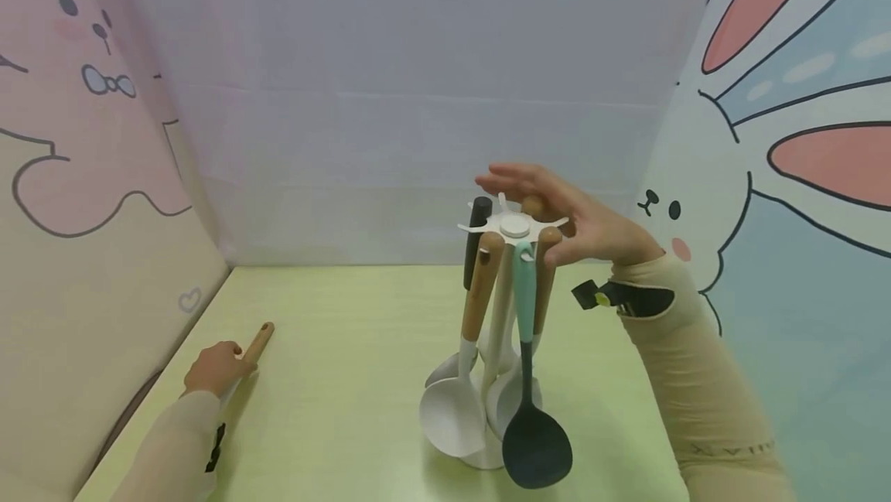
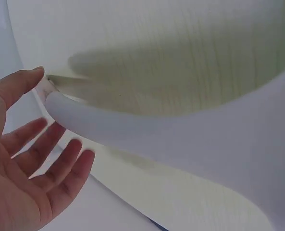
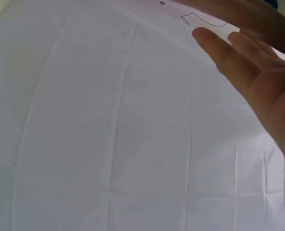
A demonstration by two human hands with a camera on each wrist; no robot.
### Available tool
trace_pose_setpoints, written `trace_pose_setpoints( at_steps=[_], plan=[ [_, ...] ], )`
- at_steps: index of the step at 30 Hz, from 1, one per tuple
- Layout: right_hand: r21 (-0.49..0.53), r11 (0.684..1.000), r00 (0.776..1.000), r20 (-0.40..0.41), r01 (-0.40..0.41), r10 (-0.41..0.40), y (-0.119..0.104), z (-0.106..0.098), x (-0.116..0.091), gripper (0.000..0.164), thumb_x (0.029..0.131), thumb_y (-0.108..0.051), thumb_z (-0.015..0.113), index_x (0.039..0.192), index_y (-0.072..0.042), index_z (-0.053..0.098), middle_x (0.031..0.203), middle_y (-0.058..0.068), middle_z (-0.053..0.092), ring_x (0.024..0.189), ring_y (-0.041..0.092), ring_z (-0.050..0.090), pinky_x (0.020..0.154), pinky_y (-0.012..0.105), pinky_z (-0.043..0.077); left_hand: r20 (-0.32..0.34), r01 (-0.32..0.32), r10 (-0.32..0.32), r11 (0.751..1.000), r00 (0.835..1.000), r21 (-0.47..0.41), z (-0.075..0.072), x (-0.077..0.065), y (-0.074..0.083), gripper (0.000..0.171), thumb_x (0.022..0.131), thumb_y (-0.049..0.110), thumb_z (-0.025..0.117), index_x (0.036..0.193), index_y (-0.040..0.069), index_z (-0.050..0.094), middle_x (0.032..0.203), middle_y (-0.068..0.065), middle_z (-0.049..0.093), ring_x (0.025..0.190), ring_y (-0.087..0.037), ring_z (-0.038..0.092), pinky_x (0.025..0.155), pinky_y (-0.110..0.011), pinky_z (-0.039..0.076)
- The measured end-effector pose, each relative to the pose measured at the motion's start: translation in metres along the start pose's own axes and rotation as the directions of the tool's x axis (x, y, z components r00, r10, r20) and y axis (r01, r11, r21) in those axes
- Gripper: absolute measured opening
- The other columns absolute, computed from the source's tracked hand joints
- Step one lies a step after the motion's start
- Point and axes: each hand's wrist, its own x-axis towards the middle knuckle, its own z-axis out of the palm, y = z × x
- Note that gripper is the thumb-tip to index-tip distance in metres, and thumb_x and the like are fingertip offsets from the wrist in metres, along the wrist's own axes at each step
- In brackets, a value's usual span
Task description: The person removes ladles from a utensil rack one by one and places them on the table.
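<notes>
At the table's left side, my left hand (image 1: 217,369) is at a utensil with a wooden handle (image 1: 260,342) and a white shaft (image 2: 132,127). In the left wrist view the thumb and fingers of the left hand (image 2: 36,159) are apart, on either side of the utensil; its head is not recognisable. My right hand (image 1: 581,220) reaches over the top of a white utensil rack (image 1: 515,225), its fingers extended behind the hanging handles. The right wrist view shows the right hand (image 3: 257,72) with straight fingers. Whether it touches the rack is unclear.
On the rack hang a wooden-handled white ladle (image 1: 452,417), a turquoise-handled black turner (image 1: 536,448), a black-handled utensil (image 1: 479,216) and other wooden-handled ones. The pale green table (image 1: 334,378) meets a white cloth wall (image 1: 418,138) behind and printed walls at both sides.
</notes>
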Motion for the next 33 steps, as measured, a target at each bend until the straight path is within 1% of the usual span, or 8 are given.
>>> trace_pose_setpoints(
  at_steps=[6,10,14,18,23,26,30,33],
  plan=[
    [0.096,0.995,1.0,-0.006,-0.003,0.004,0.005,0.001,0.0,0.086,0.086,-0.042,0.074,0.156,-0.02,0.031,0.158,0.017,0.031,0.138,0.036,0.039,0.096,0.054,0.045,-0.204,-0.033,0.027,0.999,0.979,-0.03,-0.01,0.0,0.035,0.097,0.093,0.06,0.055,0.147,-0.015,0.024,0.133,-0.046,0.038,0.112,-0.068,0.038,0.079,-0.075,0.04],
    [0.079,0.997,1.0,-0.022,0.004,-0.002,0.007,0.0,-0.001,0.078,0.086,-0.04,0.075,0.152,-0.017,0.039,0.15,0.012,0.044,0.119,0.027,0.053,0.089,0.04,0.048,-0.372,-0.17,0.127,0.982,0.92,-0.086,-0.018,0.001,0.076,0.09,0.089,0.038,0.07,0.148,-0.013,0.025,0.135,-0.043,0.039,0.117,-0.064,0.038,0.086,-0.074,0.038],
    [0.087,0.996,1.0,-0.02,0.01,-0.009,0.009,0.001,-0.001,0.073,0.087,-0.035,0.075,0.149,-0.014,0.043,0.117,0.006,0.061,0.094,0.02,0.055,0.081,0.033,0.047,-0.451,-0.352,0.239,0.918,0.86,-0.184,-0.023,-0.012,0.132,0.086,0.089,0.029,0.073,0.151,-0.007,0.025,0.14,-0.034,0.039,0.126,-0.055,0.035,0.098,-0.069,0.034],
    [0.128,0.992,1.0,-0.007,0.019,-0.018,0.011,0.003,0.002,0.067,0.088,-0.024,0.073,0.148,-0.013,0.044,0.104,0.006,0.06,0.089,0.018,0.056,0.079,0.03,0.05,-0.514,-0.569,0.371,0.764,0.774,-0.305,-0.024,-0.043,0.189,0.077,0.089,0.018,0.074,0.151,-0.001,0.031,0.141,-0.026,0.041,0.129,-0.045,0.037,0.101,-0.058,0.036],
    [0.141,0.988,0.998,-0.018,0.057,-0.055,0.016,0.006,0.004,0.064,0.088,-0.021,0.072,0.146,-0.013,0.046,0.108,0.003,0.063,0.09,0.016,0.057,0.077,0.028,0.05,-0.552,-0.774,0.543,0.442,0.633,-0.453,-0.019,-0.09,0.248,0.058,0.086,0.001,0.072,0.139,-0.002,0.047,0.125,-0.019,0.058,0.111,-0.035,0.058,0.087,-0.035,0.051],
    [0.159,0.983,0.996,-0.017,0.087,-0.085,0.018,0.007,0.005,0.063,0.089,-0.023,0.072,0.145,-0.011,0.046,0.111,0.003,0.065,0.09,0.015,0.058,0.078,0.028,0.05,-0.509,-0.799,0.644,0.295,0.572,-0.524,-0.015,-0.116,0.273,0.05,0.084,-0.004,0.071,0.131,-0.002,0.054,0.118,-0.016,0.064,0.106,-0.03,0.064,0.084,-0.033,0.056],
    [0.183,0.977,0.994,-0.022,0.106,-0.104,0.019,0.007,0.004,0.063,0.09,-0.025,0.072,0.145,-0.009,0.045,0.121,0.005,0.064,0.095,0.016,0.059,0.083,0.029,0.051,-0.464,-0.802,0.713,0.234,0.526,-0.549,-0.006,-0.137,0.296,0.049,0.082,-0.003,0.075,0.128,-0.001,0.058,0.116,-0.015,0.067,0.106,-0.025,0.065,0.086,-0.039,0.056],
    [0.177,0.978,0.994,-0.036,0.109,-0.104,0.018,0.008,0.004,0.063,0.09,-0.025,0.071,0.145,-0.009,0.046,0.125,0.006,0.063,0.097,0.017,0.06,0.085,0.03,0.051,-0.46,-0.794,0.717,0.216,0.523,-0.568,0.001,-0.144,0.307,0.049,0.081,-0.002,0.077,0.127,-0.001,0.059,0.112,-0.014,0.069,0.103,-0.023,0.067,0.084,-0.039,0.057]
  ],
)
